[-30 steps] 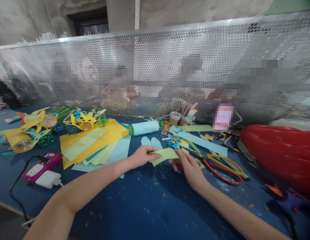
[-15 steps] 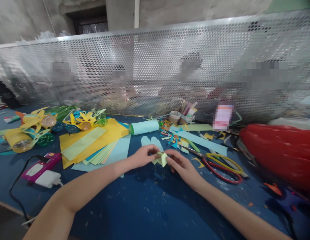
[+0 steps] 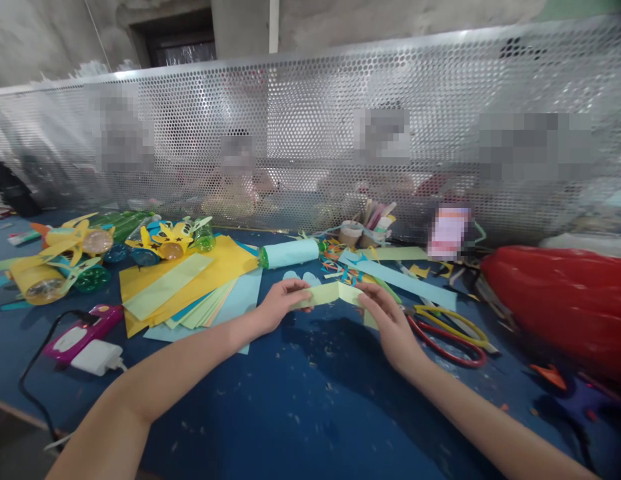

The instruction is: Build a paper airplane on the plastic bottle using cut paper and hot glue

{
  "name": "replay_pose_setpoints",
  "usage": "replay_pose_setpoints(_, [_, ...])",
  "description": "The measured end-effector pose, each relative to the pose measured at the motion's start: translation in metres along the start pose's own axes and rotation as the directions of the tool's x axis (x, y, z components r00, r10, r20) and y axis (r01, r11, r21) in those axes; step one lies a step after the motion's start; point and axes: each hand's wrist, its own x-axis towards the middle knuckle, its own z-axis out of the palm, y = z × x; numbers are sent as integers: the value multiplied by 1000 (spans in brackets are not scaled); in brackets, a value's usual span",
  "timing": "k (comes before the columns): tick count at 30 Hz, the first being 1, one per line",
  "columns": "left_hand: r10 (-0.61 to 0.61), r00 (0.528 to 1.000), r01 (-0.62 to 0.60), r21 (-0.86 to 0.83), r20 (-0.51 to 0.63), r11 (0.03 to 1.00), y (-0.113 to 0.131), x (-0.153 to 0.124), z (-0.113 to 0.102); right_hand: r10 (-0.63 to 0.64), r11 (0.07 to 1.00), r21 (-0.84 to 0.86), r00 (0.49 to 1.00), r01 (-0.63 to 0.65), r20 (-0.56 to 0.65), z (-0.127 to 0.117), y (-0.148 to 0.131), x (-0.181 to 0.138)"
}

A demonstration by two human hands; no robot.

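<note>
Between my hands a pale green paper strip [image 3: 326,293] is stretched out, with a crease peaking near its middle. My left hand [image 3: 285,303] pinches its left end. The other end is in the fingers of my right hand [image 3: 387,317], and a further piece of the same green paper hangs below those fingers. Just behind the strip lie light blue paper pieces with rounded ends [image 3: 301,276], partly covered. A green bottle wrapped in light blue paper [image 3: 291,254] lies beyond them. Scissors with red and yellow handles [image 3: 447,337] rest beside my right hand, their blades hidden by it.
Coloured paper sheets [image 3: 230,250] lie at left, near several decorated bottles [image 3: 93,260]. A purple power strip [image 3: 80,333] with a white plug is at the left edge. Paper scraps [image 3: 340,263], a phone [image 3: 449,232] and a red bag [image 3: 560,307] are at right. A perforated metal screen [image 3: 300,133] stands behind.
The green paper was folded up small between my fingers; now it is opened out into a longer strip. My hands have moved apart, the right one shifting rightward.
</note>
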Motion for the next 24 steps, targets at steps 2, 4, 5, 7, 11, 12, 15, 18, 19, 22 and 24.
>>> replay_pose_setpoints(2, [-13, 999, 13, -12, -30, 1000, 1, 2, -1, 9, 1000, 5, 1000, -9, 10, -3, 1, 3])
replay_pose_setpoints(4, [-23, 998, 23, 6, -53, 1000, 3, 4, -3, 20, 999, 31, 1000, -20, 18, -5, 1, 4])
replay_pose_setpoints(5, [-18, 998, 19, 23, -62, 1000, 5, 5, -5, 28, 999, 42, 999, -29, 17, -6, 0, 3])
replay_pose_setpoints(7, [15, 998, -10, 78, -64, 997, 9, 7, -9, 50, 998, 33, 999, -50, 11, -7, -2, 3])
replay_pose_setpoints(11, [136, 989, -119, 235, -56, 965, 19, 12, -18, 32, 990, -137, 999, -33, -9, -8, -3, 3])
replay_pose_setpoints(12, [156, 985, -132, 265, -70, 955, 21, 13, -20, 15, 983, -182, 1000, -17, -9, -8, -2, 4])
replay_pose_setpoints(15, [212, 971, -159, 358, -113, 920, 26, 14, -23, -15, 966, -259, 1000, 21, 24, -9, 4, 8])
replay_pose_setpoints(18, [272, 953, -168, 517, -132, 839, 26, 14, -25, -61, 957, -281, 997, 74, 56, -9, 10, 10])
replay_pose_setpoints(19, [302, 944, -176, 579, -130, 796, 26, 13, -26, -86, 952, -289, 994, 101, 66, -9, 11, 10])
replay_pose_setpoints(22, [434, 899, -259, 729, -58, 633, 26, 11, -24, -162, 929, -321, 982, 184, 95, -9, 10, 7])
replay_pose_setpoints(24, [525, 851, -337, 793, 24, 508, 26, 7, -20, -184, 916, -340, 976, 212, 116, -9, 7, 4])
